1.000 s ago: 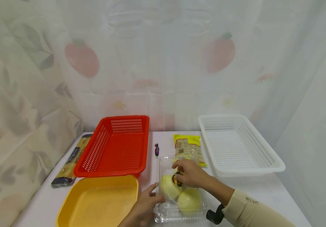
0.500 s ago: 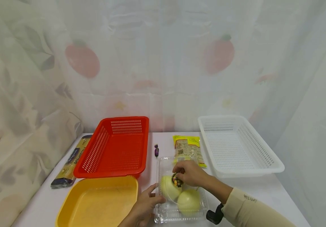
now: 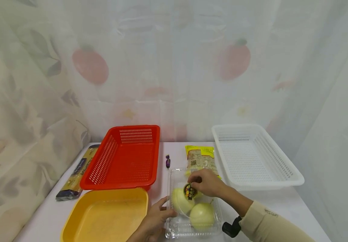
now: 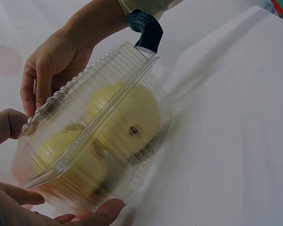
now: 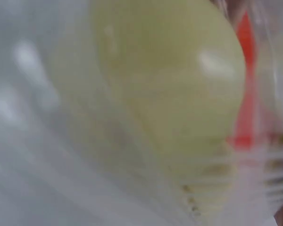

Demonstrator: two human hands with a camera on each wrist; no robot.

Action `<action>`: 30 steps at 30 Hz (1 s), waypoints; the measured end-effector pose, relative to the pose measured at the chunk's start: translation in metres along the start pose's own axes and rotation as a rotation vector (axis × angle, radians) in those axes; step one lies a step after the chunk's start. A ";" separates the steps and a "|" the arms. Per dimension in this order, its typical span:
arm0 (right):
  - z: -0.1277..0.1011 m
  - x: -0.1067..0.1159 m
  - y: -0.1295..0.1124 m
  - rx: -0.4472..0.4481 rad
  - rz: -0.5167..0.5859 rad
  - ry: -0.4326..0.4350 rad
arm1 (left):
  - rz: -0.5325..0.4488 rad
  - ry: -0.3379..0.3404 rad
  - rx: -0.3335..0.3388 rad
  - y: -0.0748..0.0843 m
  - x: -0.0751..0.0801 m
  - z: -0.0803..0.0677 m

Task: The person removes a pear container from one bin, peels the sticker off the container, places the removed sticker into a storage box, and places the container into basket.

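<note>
- Table [image 3: 282, 201]: white, matte, faintly textured in the left wrist view. Everything stands on it.
- White basket [image 3: 252, 158]: perforated plastic, rectangular, far right. Nothing visible in it.
- Red basket [image 3: 125, 158]: same slotted form, far left. Nothing visible in it.
- Yellow tray [image 3: 104, 215]: solid, smooth plastic with rounded corners, just in front of the red basket. Nothing visible in it.
- Clamshell [image 3: 192, 201]: clear ribbed plastic box, near edge of the table, between the tray and the white basket. Progress as judged: lid raised at one edge only, both fruits inside; opening begun, not finished, nothing taken out.
- Fruits [image 3: 201, 213]: two pale yellow-green, smooth, round, side by side in the clamshell. One carries a dark round sticker [image 3: 189, 191].
- Spaghetti pack [image 3: 75, 174]: long flat packet, left of the red basket.
- Yellow packet [image 3: 201, 158]: soft printed pouch, just behind the clamshell.
- Right hand [image 3: 207, 183]: fingers curled, pinching the lid's far edge, seen clearly in the left wrist view.
- Left hand [image 3: 154, 220]: fingers and thumb wrapped round the clamshell's left side, steadying it.
- Candy [image 3: 167, 161]: small purple twist-wrap, between the red basket and the yellow packet.
</note>
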State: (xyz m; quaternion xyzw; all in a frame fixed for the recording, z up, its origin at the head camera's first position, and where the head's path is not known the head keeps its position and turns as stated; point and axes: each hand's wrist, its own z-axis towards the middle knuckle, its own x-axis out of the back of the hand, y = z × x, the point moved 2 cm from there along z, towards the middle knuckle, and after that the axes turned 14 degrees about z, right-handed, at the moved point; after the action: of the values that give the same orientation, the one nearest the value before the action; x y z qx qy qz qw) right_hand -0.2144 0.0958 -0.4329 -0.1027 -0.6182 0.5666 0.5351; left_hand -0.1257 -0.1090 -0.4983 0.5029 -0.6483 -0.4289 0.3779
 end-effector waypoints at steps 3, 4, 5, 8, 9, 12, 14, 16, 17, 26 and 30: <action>-0.002 0.003 0.001 0.012 0.055 0.014 | 0.009 0.000 0.010 0.000 0.001 0.001; -0.003 0.003 0.001 0.010 0.081 0.021 | 0.013 0.000 0.011 0.000 0.001 0.001; -0.004 0.003 0.002 -0.001 0.116 0.027 | 0.018 0.002 0.012 0.000 0.001 0.001; -0.008 0.004 0.004 -0.058 0.237 0.042 | 0.013 0.004 0.004 0.000 0.000 0.000; -0.010 0.003 0.004 -0.082 0.283 0.049 | 0.012 0.005 0.001 0.000 0.000 0.000; -0.015 0.002 0.005 -0.148 0.429 0.080 | -0.002 0.003 -0.009 0.000 -0.001 -0.001; -0.019 0.001 0.005 -0.179 0.532 0.111 | -0.006 0.004 -0.011 0.000 -0.001 -0.001; -0.023 0.000 0.005 -0.214 0.618 0.155 | -0.008 0.005 -0.009 0.000 0.000 -0.001; -0.025 -0.001 0.004 -0.231 0.656 0.179 | -0.009 0.005 -0.011 0.000 0.000 -0.001; -0.043 -0.007 0.002 -0.313 0.797 0.369 | 0.019 0.018 0.015 0.004 0.001 -0.001; -0.050 -0.010 0.001 -0.339 0.815 0.399 | 0.033 0.016 0.008 0.005 0.000 -0.003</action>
State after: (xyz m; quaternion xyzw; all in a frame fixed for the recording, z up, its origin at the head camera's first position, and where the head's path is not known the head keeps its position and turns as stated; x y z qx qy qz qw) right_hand -0.1722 0.1181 -0.4493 -0.5286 -0.4966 0.5907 0.3536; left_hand -0.1247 -0.1092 -0.4929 0.4973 -0.6551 -0.4159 0.3881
